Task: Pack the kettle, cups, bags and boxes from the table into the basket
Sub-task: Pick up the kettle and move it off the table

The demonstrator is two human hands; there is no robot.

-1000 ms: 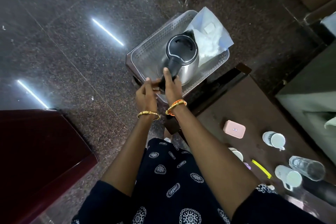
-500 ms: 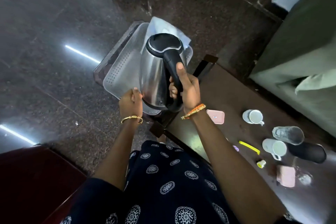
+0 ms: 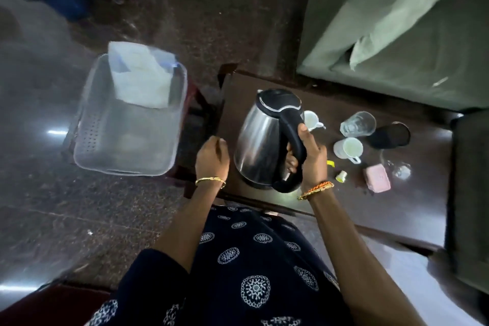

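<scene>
Kettle (image 3: 260,137) in our right hand (image 3: 308,156) is where we stand: the fingers are wrapped tight round the black handle, and the steel body sits over the near left part of the table (image 3: 423,193), centre of the frame. We cannot tell whether its base touches the tabletop or hangs just above it. Our left hand (image 3: 211,157) is loosely curled just left of the kettle, close to its side but apart from it, with nothing in it.

Left of centre sits the basket (image 3: 87,145), off the table's left end. One white bag (image 3: 140,79) leans against its far end; the rest of its floor looks bare, though the blur makes small things hard to rule out. So we judge the packing barely begun: one bag in, and the kettle not in yet.

Right of the kettle, on the table, much is left. We see a white cup (image 3: 312,120) just behind the handle, a second white cup (image 3: 348,149) further right, a clear glass (image 3: 357,127) lying on its side, and a dark cup (image 3: 391,135) beside it, also tipped over. Nearer the right edge lies a pink box (image 3: 377,181), with a small clear bag (image 3: 401,171) just beyond it. Two little yellow bits lie between the kettle and the box; we cannot make out what they are.

All of these, by our reckoning, are yet to go into the basket.
</scene>
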